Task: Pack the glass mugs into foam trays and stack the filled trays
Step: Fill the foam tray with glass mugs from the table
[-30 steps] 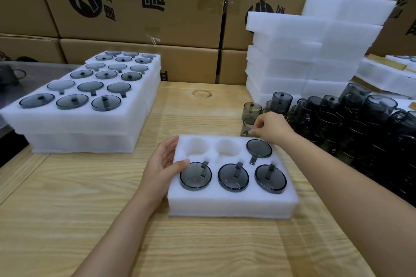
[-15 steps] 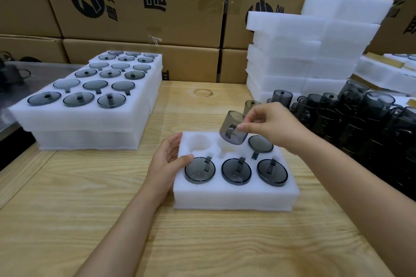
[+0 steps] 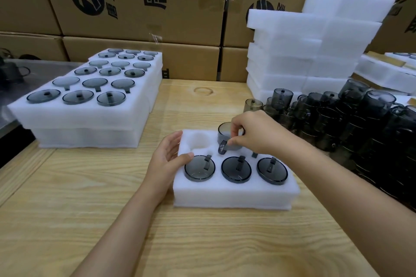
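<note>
The right hand (image 3: 258, 132) pinches a mug (image 3: 226, 139), bottom up, at the back-middle pocket of the tray (image 3: 236, 195); how deep it sits is unclear. That hand hides the back-right pocket except for a handle tip. The left hand (image 3: 167, 157), fingers relaxed, rests against the tray's left edge, thumb on top. Loose mugs (image 3: 360, 123) run off the right of the view.

Smoky glass mug (image 3: 227, 139) upside down, half sunk in white foam tray (image 3: 234, 195)
</note>
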Demonstrator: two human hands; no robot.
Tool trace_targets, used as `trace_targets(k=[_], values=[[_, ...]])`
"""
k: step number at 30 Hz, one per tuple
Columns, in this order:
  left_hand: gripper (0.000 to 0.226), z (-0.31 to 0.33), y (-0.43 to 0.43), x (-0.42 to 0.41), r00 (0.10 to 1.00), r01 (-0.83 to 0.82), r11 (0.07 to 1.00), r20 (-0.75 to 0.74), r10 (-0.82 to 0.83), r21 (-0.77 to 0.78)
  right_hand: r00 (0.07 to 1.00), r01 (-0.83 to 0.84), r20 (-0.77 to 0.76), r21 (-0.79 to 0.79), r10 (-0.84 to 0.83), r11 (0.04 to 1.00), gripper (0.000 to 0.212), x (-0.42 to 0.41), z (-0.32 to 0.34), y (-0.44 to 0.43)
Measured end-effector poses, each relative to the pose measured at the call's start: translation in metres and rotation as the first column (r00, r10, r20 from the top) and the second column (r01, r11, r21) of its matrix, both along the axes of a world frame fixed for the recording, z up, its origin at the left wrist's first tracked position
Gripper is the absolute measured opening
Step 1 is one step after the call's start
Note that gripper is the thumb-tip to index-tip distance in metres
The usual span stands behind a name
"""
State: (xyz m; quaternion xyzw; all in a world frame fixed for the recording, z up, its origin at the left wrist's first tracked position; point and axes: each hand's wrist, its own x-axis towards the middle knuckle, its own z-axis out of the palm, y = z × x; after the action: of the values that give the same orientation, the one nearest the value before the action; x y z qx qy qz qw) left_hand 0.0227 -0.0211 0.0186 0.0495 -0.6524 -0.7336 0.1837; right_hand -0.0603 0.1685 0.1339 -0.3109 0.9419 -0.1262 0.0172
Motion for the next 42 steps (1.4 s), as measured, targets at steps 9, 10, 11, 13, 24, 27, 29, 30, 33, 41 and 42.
trace_targets(k=[9,10,11,13,24,27,29,30,33,41,42], values=[[0.059,0.002,0.001,0.001,1.0,0.0,1.0,0.009,0.0,-0.019,0.996,0.048,0.079,-0.005,-0.048,0.999,0.078,-0.017,-0.015,-0.047],[0.06,0.002,0.001,0.001,1.0,0.001,1.0,0.009,-0.001,-0.018,0.995,0.053,0.075,0.074,-0.058,0.996,0.076,-0.019,-0.024,-0.051],[0.06,0.003,0.001,0.002,1.0,0.001,1.0,0.008,-0.001,-0.019,0.995,0.05,0.085,0.118,-0.061,0.992,0.074,-0.022,-0.031,-0.052],[0.06,0.003,0.002,0.002,1.0,0.001,1.0,0.005,0.0,-0.024,0.994,0.027,0.104,0.122,-0.039,0.992,0.071,-0.028,-0.045,-0.05],[0.062,0.006,0.006,0.003,1.0,-0.002,1.0,-0.003,0.002,-0.014,0.996,0.054,0.068,0.1,-0.061,0.994,0.068,-0.028,-0.064,-0.048],[0.06,0.007,0.005,0.003,1.0,0.005,1.0,0.005,-0.005,-0.008,0.993,0.039,0.107,0.009,-0.04,0.999,0.066,-0.026,-0.061,-0.046],[0.06,0.007,0.004,0.004,1.0,0.006,1.0,0.01,-0.006,-0.011,0.965,0.11,0.262,-0.297,-0.03,0.949,0.057,-0.027,-0.053,-0.043],[0.059,0.006,0.003,0.004,1.0,0.008,1.0,0.013,-0.008,-0.009,0.952,0.182,0.304,-0.459,-0.039,0.87,0.05,-0.032,-0.048,-0.039],[0.063,0.005,0.002,0.004,1.0,0.015,1.0,0.022,-0.015,-0.006,0.949,0.296,0.079,-0.554,-0.305,0.778,0.036,-0.065,-0.03,-0.016],[0.073,0.005,0.002,0.004,1.0,0.013,1.0,0.015,-0.013,-0.003,0.837,0.529,-0.055,-0.17,-0.544,0.831,0.035,-0.147,-0.015,0.038],[0.072,0.005,0.002,0.004,1.0,0.014,1.0,0.013,-0.014,-0.004,0.837,0.533,-0.05,-0.152,-0.545,0.832,0.034,-0.151,-0.015,0.039]])
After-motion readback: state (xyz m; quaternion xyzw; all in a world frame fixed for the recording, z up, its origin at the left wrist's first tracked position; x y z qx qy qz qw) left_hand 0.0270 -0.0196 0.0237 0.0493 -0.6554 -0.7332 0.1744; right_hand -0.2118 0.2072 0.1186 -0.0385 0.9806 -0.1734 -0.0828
